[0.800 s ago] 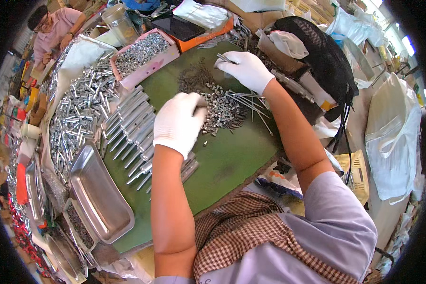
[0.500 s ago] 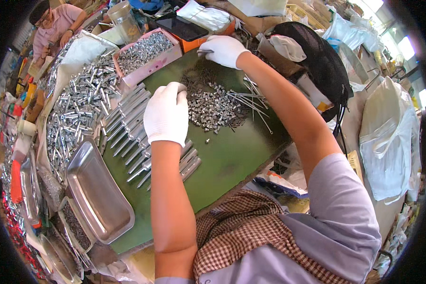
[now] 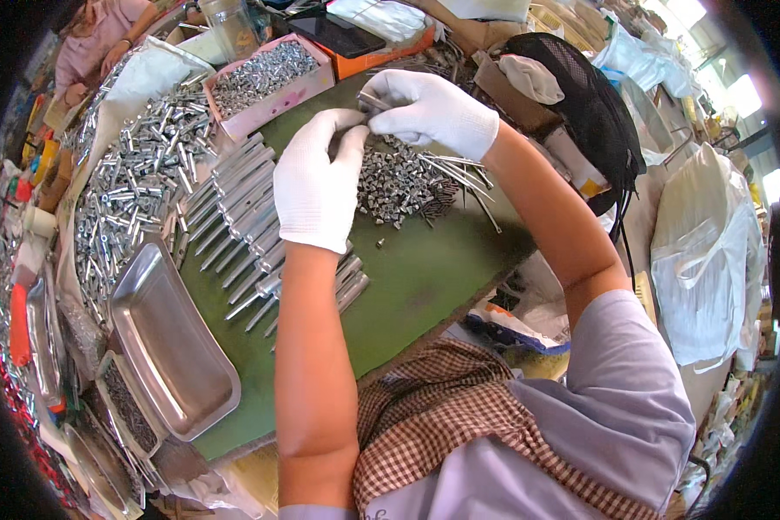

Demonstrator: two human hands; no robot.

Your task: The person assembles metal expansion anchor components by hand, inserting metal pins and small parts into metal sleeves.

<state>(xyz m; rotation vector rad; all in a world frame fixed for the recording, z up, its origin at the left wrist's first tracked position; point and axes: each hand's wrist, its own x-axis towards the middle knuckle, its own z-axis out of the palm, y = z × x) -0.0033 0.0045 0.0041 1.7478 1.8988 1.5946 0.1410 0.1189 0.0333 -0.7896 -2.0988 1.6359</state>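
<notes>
Both my hands wear white gloves and meet above the green mat (image 3: 425, 277). My left hand (image 3: 319, 182) pinches a small metal piece at its fingertips. My right hand (image 3: 429, 111) holds a thin metal pin (image 3: 374, 101) against it. Under the hands lies a heap of small metal cone-shaped parts (image 3: 400, 184), with loose thin pins (image 3: 459, 178) to its right. A row of long metal tubes (image 3: 243, 217) lies on the mat beneath my left wrist.
A large pile of short metal sleeves (image 3: 134, 186) lies at the left, a pink box of small parts (image 3: 269, 74) at the back. Steel trays (image 3: 169, 342) sit front left. A black mesh bag (image 3: 581, 104) is at the right. Another person (image 3: 95, 39) sits far left.
My left hand rose from the tubes toward the heap, and my right hand came back from the far edge with a pin. Their fingertips have come together.
</notes>
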